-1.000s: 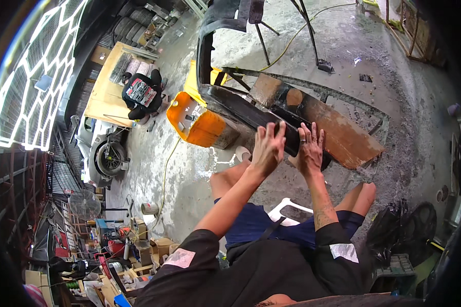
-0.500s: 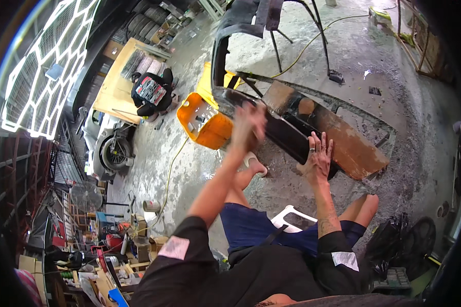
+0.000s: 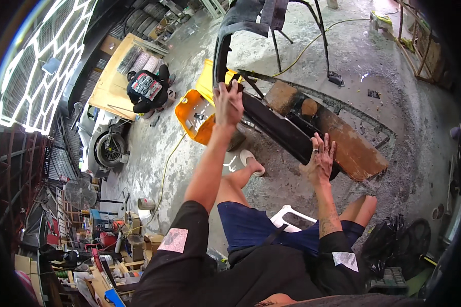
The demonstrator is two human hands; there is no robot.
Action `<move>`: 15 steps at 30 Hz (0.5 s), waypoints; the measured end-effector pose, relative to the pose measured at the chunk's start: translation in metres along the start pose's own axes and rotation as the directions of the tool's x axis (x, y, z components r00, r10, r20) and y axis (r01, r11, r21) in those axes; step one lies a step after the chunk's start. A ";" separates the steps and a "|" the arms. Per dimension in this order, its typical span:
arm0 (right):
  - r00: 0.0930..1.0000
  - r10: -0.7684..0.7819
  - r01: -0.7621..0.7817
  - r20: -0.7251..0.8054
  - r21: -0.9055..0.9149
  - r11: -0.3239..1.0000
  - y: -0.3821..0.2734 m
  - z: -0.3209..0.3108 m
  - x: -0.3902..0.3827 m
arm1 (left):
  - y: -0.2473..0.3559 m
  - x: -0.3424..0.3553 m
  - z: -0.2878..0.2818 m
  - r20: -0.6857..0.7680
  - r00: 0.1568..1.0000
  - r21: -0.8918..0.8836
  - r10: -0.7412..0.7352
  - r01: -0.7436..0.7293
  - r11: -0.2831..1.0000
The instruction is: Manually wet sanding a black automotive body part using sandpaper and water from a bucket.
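Observation:
A long black car body panel [image 3: 273,125] with a curved upper section lies raised at the centre, beside a rusty brown board [image 3: 353,156]. My left hand [image 3: 229,105] presses on the panel's upper bend with its fingers curled; whatever is under them is hidden. My right hand [image 3: 318,157] rests on the lower end of the panel, fingers spread over its edge. Left of the panel are a cut orange plastic container [image 3: 187,130] and a yellow one [image 3: 206,75]. A white plastic stool [image 3: 287,209] shows between my legs.
A co-worker [image 3: 147,92] in black crouches at upper left beside a wooden board [image 3: 107,87] and a motorbike [image 3: 105,148]. A hose [image 3: 297,59] crosses the floor behind the panel. Clutter [image 3: 112,250] fills the lower left; black bags [image 3: 381,243] lie at lower right.
My left hand has slid up and leftward along the panel from near my right hand to the upper bend. My right hand stays on the lower end; the view has shifted slightly.

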State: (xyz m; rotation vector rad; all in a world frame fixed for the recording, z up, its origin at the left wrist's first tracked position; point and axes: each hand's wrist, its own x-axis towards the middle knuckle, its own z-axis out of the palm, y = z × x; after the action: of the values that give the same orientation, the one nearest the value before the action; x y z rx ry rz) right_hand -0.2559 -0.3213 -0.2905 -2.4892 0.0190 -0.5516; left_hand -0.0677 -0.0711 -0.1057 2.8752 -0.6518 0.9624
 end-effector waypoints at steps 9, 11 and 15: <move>1.000 -0.016 0.016 0.016 0.006 1.000 -0.004 0.001 0.003 | 0.102 -0.127 -0.016 0.252 0.967 -0.706 0.038 0.157 0.691; 0.999 -0.029 0.029 0.021 -0.014 0.999 -0.014 -0.003 0.005 | 0.058 -0.128 -0.039 0.493 0.835 -0.729 -0.244 0.550 0.408; 0.998 -0.053 0.052 -0.023 -0.028 0.998 -0.015 0.002 0.011 | -0.006 -0.148 -0.046 0.695 0.617 -0.714 -0.370 0.536 -0.450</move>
State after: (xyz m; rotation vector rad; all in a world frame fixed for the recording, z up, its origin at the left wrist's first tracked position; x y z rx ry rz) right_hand -0.2461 -0.3094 -0.2799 -2.5153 -0.0299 -0.6070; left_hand -0.1983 -0.0023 -0.1545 1.2324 0.1377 -0.1142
